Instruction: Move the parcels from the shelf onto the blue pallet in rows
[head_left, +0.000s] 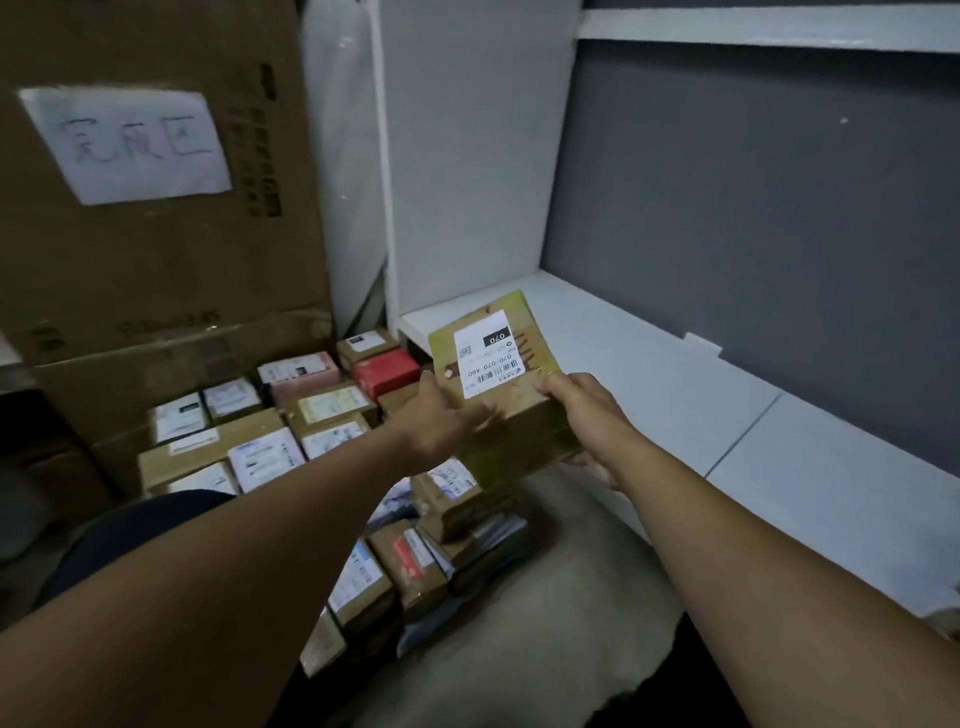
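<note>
Parcel (511, 410) label-up, long axis pointing away, left hand (439, 423), right hand (589, 410) gripping its sides

Tilted green-brown parcel (498, 384) with white label, held just beside white shelf (649, 364), labelled parcels (270, 441) in rows lower left

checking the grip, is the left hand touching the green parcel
Touching. In the head view the left hand holds the parcel, fingers across its top, thumb at its left edge.

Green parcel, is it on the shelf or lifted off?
Off: left hand and right hand hold the parcel up in front of the shelf.
</note>
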